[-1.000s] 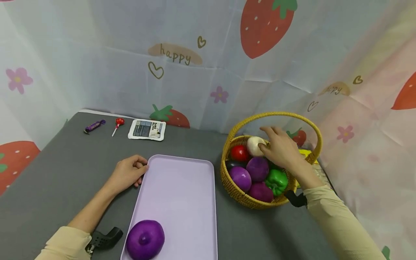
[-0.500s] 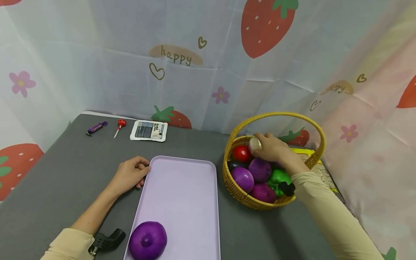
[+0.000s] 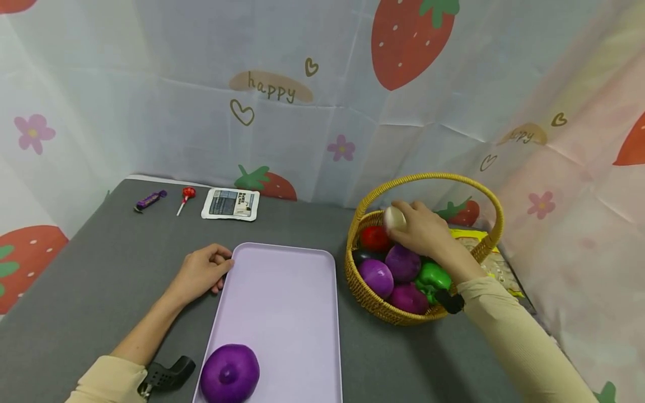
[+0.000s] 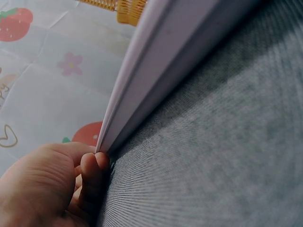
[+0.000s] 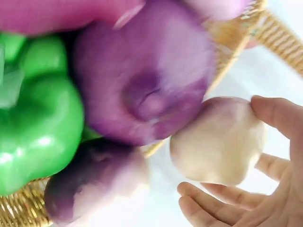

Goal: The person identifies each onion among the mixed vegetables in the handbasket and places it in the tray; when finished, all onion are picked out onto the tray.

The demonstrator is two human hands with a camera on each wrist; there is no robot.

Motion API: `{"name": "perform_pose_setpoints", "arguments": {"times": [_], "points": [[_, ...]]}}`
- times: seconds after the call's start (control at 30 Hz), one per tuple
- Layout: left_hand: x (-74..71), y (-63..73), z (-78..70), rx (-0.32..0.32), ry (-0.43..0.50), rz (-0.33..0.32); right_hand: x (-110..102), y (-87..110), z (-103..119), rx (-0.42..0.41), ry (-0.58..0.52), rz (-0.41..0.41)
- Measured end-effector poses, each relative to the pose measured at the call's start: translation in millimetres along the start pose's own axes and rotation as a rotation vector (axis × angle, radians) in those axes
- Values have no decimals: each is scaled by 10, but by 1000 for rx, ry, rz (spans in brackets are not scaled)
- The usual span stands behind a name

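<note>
My right hand (image 3: 424,230) reaches over the yellow wicker basket (image 3: 374,303) and holds a white, onion-shaped bulb (image 5: 215,142) between thumb and fingers, above the other produce. Inside the basket lie a red tomato-like ball (image 3: 375,239), several purple onions (image 3: 403,263), a green bell pepper (image 5: 35,113) and a dark eggplant-like piece (image 3: 368,256). At the far left corner of the lilac tray (image 3: 282,302), my left hand (image 3: 200,272) pinches the rim; the left wrist view shows thumb and fingertips meeting there. A big purple round vegetable (image 3: 229,374) sits at the tray's near left.
Along the back edge of the grey table lie a purple-wrapped candy (image 3: 150,201), a red lollipop (image 3: 188,193) and a flat white packet (image 3: 230,204). A yellow-edged pack (image 3: 499,268) is behind the basket's right side. The basket handle (image 3: 428,177) arches over it.
My right hand has closed its fingers on the white bulb in the basket and raised it slightly. My left hand stays at the tray corner. The head view has shifted a little.
</note>
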State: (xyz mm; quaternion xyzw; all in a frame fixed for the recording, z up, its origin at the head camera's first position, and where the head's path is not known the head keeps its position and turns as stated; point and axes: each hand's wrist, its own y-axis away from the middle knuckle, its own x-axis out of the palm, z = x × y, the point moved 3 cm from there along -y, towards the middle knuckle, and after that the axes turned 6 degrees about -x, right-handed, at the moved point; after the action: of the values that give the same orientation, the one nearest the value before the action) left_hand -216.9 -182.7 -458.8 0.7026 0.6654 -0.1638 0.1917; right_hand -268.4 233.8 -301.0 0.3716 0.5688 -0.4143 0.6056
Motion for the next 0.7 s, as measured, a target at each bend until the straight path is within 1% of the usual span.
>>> {"name": "perform_pose_setpoints", "arguments": {"times": [0.13, 0.27, 0.37, 0.43, 0.53, 0.7], "points": [[-3, 9, -7, 3, -5, -3, -51, 205, 151, -67, -56, -138], [-4, 5, -16, 0, -7, 2, -11, 458, 348, -143, -74, -274], [-3, -1, -22, -1, -7, 7, 41, 646, 517, -222, -59, -376], [-3, -4, -24, 2, -13, 5, 76, 754, 649, -293, -46, -431], [-6, -3, -22, 9, -23, 2, 156, 891, 891, -420, -28, -471], [-3, -1, -7, 4, -31, 1, 372, 1079, 1353, -643, -6, -444]]}}
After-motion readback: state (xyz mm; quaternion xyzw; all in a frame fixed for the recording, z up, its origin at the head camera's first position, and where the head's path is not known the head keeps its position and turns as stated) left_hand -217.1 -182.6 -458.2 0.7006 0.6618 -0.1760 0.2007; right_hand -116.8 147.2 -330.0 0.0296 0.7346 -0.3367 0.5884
